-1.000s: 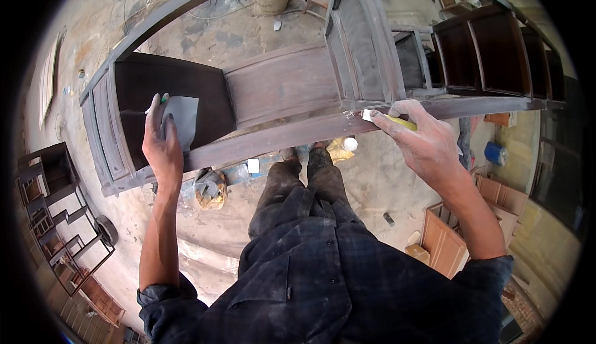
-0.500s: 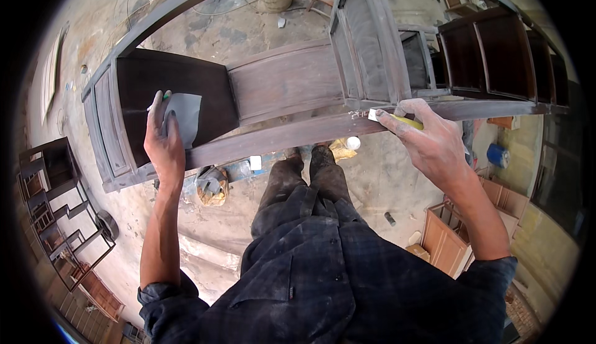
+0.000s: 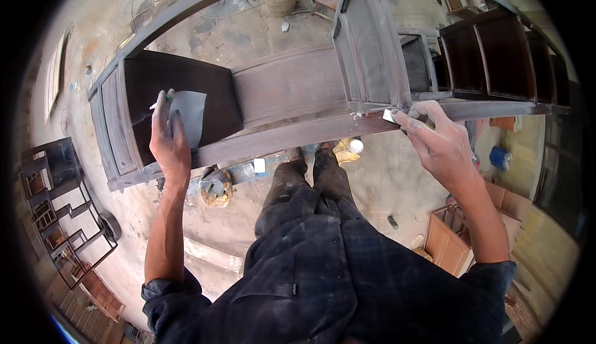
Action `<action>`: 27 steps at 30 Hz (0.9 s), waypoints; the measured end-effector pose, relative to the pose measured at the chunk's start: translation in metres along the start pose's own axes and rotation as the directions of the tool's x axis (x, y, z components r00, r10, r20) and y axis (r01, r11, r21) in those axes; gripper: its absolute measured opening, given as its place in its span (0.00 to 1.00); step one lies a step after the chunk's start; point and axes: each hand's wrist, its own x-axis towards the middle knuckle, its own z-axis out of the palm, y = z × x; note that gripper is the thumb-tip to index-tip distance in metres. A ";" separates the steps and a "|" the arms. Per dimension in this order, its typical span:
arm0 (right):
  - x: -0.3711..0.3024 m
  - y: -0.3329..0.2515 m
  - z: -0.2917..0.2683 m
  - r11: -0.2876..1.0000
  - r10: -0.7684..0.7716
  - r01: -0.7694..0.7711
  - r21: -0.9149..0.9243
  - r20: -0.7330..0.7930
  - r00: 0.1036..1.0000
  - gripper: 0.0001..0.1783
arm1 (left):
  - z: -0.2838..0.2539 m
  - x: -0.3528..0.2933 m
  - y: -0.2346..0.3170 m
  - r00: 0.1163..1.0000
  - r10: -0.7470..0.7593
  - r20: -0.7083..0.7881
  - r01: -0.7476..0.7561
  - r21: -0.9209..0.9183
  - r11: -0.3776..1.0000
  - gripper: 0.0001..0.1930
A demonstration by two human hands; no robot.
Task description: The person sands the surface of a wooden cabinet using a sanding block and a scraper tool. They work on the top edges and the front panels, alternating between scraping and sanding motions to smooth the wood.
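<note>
A dark wooden furniture frame (image 3: 298, 136) lies across in front of me, its surface dusty and partly greyed. At its left end, my left hand (image 3: 169, 136) is closed on a grey sheet of sandpaper (image 3: 191, 117), held before a dark panel (image 3: 214, 89). A small white and green item (image 3: 155, 104) shows by its fingertips, too small to name. My right hand (image 3: 437, 139) is closed on a small scraper (image 3: 389, 116); only its flat, whitish end shows, over the near rail. White crumbs (image 3: 356, 116) lie on the rail just left of that end.
A bucket of scraps (image 3: 279, 0) stands beyond the frame. Below the near rail are a bag (image 3: 215, 186) and a white round container (image 3: 356, 146). Brown cabinets (image 3: 448, 240) stand at the lower right, a dark shelf unit (image 3: 65, 207) at the left.
My right hand has moved a little to the right along the rail with the scraper, whose yellow handle is now hidden. My left hand keeps its hold on the sandpaper. The view has shifted slightly.
</note>
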 end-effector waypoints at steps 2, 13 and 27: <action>-0.006 -0.005 -0.005 0.989 0.105 -0.099 0.106 -0.057 0.993 0.18 | 0.003 -0.001 0.018 0.996 0.090 -0.026 -0.092 -0.066 0.994 0.26; -0.098 -0.050 0.071 0.677 0.624 -0.443 0.588 -0.140 0.769 0.09 | -0.005 0.000 0.254 0.382 0.867 0.320 0.225 -0.942 0.249 0.20; -0.119 -0.082 0.075 0.378 0.755 -0.478 0.793 0.035 0.655 0.13 | 0.001 -0.020 0.254 0.529 0.719 0.452 0.231 -0.891 0.391 0.22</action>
